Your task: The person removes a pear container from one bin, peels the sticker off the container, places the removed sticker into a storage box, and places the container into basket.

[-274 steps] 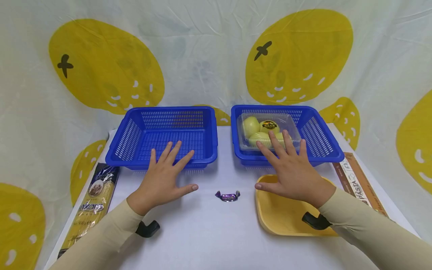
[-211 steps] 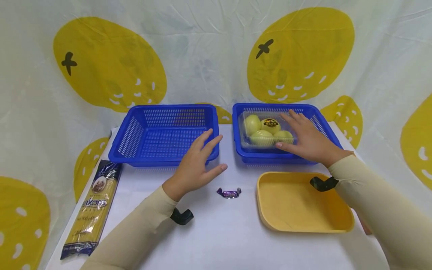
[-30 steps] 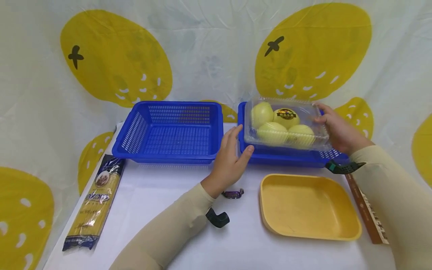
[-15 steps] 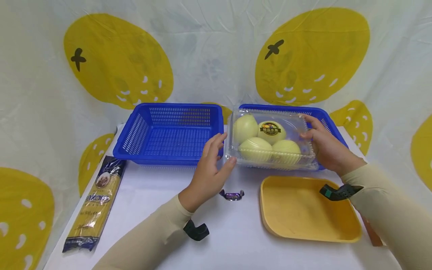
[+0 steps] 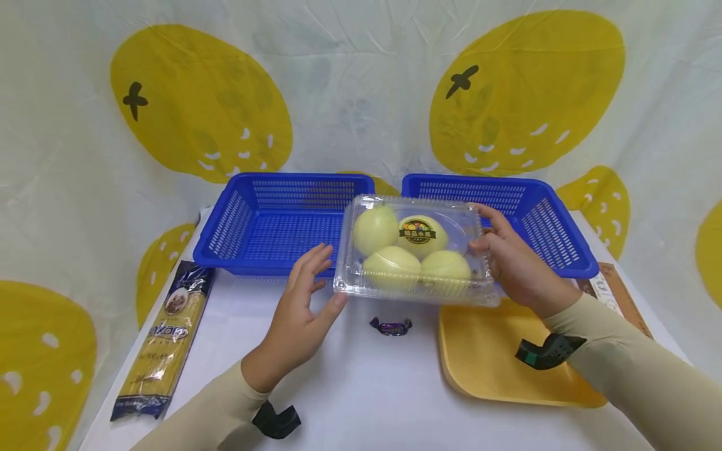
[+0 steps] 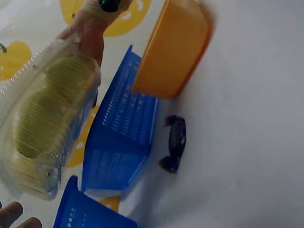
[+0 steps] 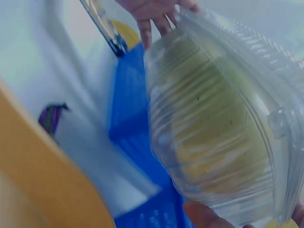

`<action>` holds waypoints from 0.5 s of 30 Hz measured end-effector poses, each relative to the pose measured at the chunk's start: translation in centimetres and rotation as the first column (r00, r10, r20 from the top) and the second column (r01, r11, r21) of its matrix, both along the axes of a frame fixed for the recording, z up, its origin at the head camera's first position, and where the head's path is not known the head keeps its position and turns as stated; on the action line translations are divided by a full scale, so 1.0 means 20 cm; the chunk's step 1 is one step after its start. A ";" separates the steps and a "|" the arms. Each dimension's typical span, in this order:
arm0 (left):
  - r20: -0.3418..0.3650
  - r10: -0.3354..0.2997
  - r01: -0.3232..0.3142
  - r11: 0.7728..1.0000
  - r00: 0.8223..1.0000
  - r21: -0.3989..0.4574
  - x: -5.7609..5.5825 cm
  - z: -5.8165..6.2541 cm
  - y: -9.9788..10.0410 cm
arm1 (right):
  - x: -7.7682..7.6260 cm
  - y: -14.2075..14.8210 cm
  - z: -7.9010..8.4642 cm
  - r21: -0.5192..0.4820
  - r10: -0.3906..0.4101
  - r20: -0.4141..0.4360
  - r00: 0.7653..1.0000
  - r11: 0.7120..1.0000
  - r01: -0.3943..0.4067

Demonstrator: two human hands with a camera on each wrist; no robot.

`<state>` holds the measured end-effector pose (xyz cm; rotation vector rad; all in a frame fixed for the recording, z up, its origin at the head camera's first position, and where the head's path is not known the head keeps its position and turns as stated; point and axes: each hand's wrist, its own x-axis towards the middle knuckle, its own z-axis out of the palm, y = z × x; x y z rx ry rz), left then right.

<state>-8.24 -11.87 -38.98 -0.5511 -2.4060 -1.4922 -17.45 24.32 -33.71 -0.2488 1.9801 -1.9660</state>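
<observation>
A clear plastic clamshell box (image 5: pixel 417 250) of round pale yellow-green fruit hangs above the table, between and in front of the two baskets. My right hand (image 5: pixel 519 266) grips it by its right end, thumb on the lid. My left hand (image 5: pixel 296 313), fingers loosely extended, is at the box's left end; its thumb tip is close to the front corner, and I cannot tell whether it touches. In the left wrist view the box (image 6: pixel 47 118) shows its ribbed side. Below it on the white table lies a purple-wrapped candy (image 5: pixel 391 326).
Two blue baskets stand at the back, the left basket (image 5: pixel 225 254) and the right basket (image 5: pixel 555 235). A yellow tray (image 5: pixel 479 369) sits under my right forearm. A spaghetti packet (image 5: pixel 163 344) lies along the left edge; a brown pasta box (image 5: pixel 620 294) lies at the right.
My right hand has taken the fruit box up out of the right basket and brought it left and toward me. The left hand has drawn back to the left, staying near the box's end.
</observation>
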 end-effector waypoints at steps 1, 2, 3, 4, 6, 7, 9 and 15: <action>-0.008 0.005 -0.005 1.000 1.000 -0.001 0.02 0.00 -0.02 | 0.01 -0.02 0.00 0.005 -0.004 -0.003 1.000 1.000 0.004; -0.013 0.012 -0.012 1.000 1.000 -0.006 0.03 -0.01 -0.04 | 0.02 -0.04 0.00 0.015 -0.004 -0.007 1.000 1.000 0.005; -0.020 0.019 -0.019 1.000 1.000 -0.008 0.05 -0.01 -0.06 | 0.03 -0.07 0.00 0.027 -0.008 -0.007 1.000 1.000 0.008; -0.031 0.025 -0.025 1.000 0.999 -0.007 0.07 -0.02 -0.08 | 0.04 -0.09 -0.01 0.038 -0.013 -0.008 1.000 0.999 0.014; -0.048 0.043 -0.044 0.999 0.998 -0.008 0.10 -0.04 -0.12 | 0.06 -0.15 -0.01 0.058 -0.022 -0.009 1.000 0.998 0.022; -0.061 0.051 -0.051 0.999 0.997 -0.004 0.12 -0.04 -0.15 | 0.07 -0.17 -0.01 0.069 -0.024 -0.009 1.000 0.997 0.024; -0.088 0.067 -0.067 0.998 0.994 0.004 0.16 -0.05 -0.19 | 0.08 -0.23 -0.01 0.073 -0.024 -0.009 1.000 0.997 0.024; -0.139 0.132 -0.128 0.991 0.982 0.036 0.25 -0.08 -0.30 | 0.11 -0.40 -0.03 0.065 -0.011 -0.011 1.000 0.998 0.012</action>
